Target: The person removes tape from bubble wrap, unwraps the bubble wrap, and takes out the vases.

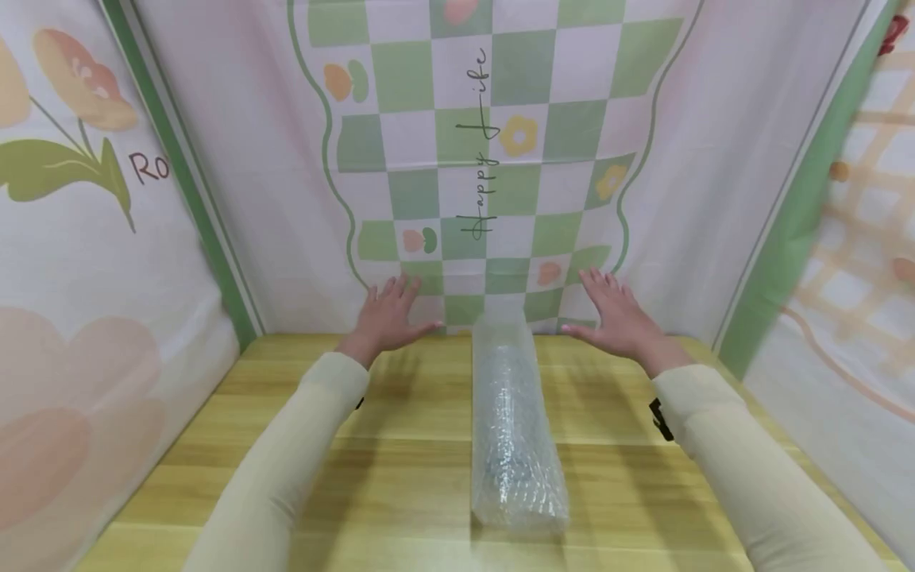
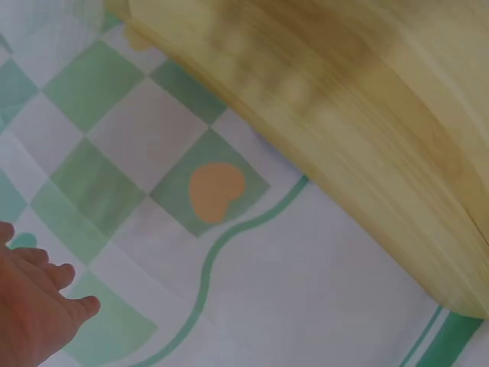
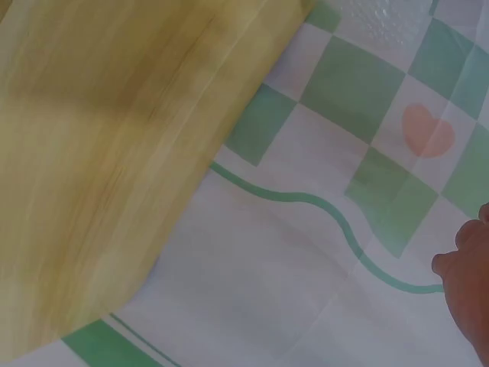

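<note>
Step in hand, by judgement: positioning of both hands beside the workpiece; whether this was an approach or a release could not be determined. The workpiece was a long, clear bubble-wrap package (image 1: 511, 429); what lay inside it could not be made out. The next move, if handling was intended, called for bringing both palms inward and down to the package's sides, with light, even pressure to avoid sliding or crushing the wrap.

The package lay lengthwise on the light yellow wood-grain table (image 1: 429, 469), its far end at the back edge, in front of the green-and-white checked cloth (image 1: 465, 143). The bare left hand (image 1: 389, 318) was to the left of that far end, and the bare right hand (image 1: 618, 322) to its right. Both hands had fingers extended and thumbs spread inward, held nothing, and were apart from the package.
</note>
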### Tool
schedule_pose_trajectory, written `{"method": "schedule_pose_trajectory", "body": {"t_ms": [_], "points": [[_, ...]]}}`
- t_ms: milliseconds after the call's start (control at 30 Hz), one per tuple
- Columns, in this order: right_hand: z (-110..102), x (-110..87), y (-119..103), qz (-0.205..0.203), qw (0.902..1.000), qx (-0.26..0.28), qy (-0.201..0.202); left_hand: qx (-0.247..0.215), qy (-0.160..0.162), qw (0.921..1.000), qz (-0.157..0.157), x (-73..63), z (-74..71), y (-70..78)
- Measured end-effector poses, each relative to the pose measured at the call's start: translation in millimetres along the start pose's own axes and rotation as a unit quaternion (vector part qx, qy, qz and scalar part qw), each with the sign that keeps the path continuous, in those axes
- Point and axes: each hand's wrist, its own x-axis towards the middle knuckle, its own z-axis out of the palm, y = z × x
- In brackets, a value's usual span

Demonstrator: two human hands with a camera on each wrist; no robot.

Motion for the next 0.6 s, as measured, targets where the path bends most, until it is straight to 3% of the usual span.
{"method": "schedule_pose_trajectory", "body": {"t_ms": [600], "points": [[10.6,-25.9,-4.9,0.000,0.9995,0.030,0.005,-0.036,0.004,0.9989,0.029,-11.2,17.8,20.2]]}}
